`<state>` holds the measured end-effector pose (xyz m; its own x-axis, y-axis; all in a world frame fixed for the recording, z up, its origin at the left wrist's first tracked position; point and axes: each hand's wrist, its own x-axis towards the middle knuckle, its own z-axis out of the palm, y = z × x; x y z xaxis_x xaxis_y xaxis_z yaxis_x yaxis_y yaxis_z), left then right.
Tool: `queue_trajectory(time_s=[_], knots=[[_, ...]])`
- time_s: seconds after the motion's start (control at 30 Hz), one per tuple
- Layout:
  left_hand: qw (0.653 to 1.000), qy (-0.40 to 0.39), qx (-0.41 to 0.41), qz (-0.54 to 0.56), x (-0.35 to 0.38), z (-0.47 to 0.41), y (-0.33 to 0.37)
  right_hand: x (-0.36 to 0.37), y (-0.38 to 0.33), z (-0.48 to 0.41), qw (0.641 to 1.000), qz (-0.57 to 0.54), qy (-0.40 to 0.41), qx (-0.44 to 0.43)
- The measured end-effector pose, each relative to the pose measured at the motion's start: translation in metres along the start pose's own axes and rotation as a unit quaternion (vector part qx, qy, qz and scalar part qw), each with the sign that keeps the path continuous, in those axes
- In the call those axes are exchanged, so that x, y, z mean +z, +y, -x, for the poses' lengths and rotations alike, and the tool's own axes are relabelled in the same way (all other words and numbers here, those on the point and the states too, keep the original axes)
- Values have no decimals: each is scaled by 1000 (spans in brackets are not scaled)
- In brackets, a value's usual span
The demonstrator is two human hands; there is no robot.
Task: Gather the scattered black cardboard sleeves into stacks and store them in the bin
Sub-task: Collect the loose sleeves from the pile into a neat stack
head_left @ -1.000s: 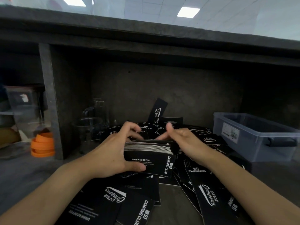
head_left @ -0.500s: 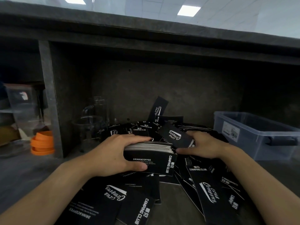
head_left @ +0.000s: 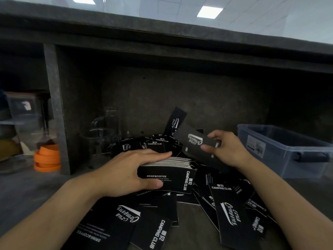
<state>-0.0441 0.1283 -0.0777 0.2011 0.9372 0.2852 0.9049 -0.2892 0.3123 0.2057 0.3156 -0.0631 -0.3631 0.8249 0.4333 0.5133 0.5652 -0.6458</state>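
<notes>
The stack of sleeves [head_left: 166, 173] rests on the scattered sleeves [head_left: 228, 212] on the counter, clamped by the left hand [head_left: 126, 175]. The right hand [head_left: 227, 150] pinches a single sleeve [head_left: 196, 141] just above it. Step: gathering. Next, probably align this sleeve onto the stack; the bin [head_left: 288, 150] stands to the right.

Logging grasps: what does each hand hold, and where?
Left hand grips the stack at its left end, fingers on top, thumb in front. Right hand pinches one sleeve by its right end.
</notes>
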Motion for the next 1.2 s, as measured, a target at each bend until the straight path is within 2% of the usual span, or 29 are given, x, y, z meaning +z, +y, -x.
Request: queue_trajectory(time_s=[0.03,0.1,0.13,0.2,0.37,0.43,0.5,0.57,0.63,0.73,0.8,0.93,1.03,1.07,1.13,1.2], knots=[[1000,1,0,-1,0,0,0,1,-3,1,995,-92,24,7],[1000,7,-5,-5,0,1,-1,0,-14,6,956,-290,46,24],[1000,10,-11,-3,-1,1,-1,-2,-18,8,933,-358,38,31],[1000,14,-19,7,-1,1,-1,-2,-23,10,909,-415,6,44],[1000,30,-8,0,1,1,-2,11,-21,11,902,-426,-32,67],[999,28,-19,5,0,2,-1,16,-22,12,909,-410,-61,49],[999,29,-29,12,0,2,1,20,-22,14,926,-374,-53,4],[998,31,-45,23,-2,3,5,20,-23,13,945,-321,-24,-63],[996,36,-65,41,-2,3,7,19,-22,13,964,-226,-38,-132],[991,53,-97,74,-2,3,11,27,-17,17,971,-42,-154,-178],[988,63,-115,81,-3,3,12,31,-16,19,964,-4,-195,-179],[991,48,-106,68,-2,2,5,26,-22,23,962,-124,-217,-112],[995,24,-91,31,-1,2,4,38,-31,25,960,-219,-174,-22],[995,26,-86,30,-1,2,3,44,-35,25,941,-293,-169,10],[996,27,-79,31,0,1,1,52,-46,28,881,-432,-180,74],[996,19,-83,21,0,0,0,57,-52,31,859,-463,-198,96]])
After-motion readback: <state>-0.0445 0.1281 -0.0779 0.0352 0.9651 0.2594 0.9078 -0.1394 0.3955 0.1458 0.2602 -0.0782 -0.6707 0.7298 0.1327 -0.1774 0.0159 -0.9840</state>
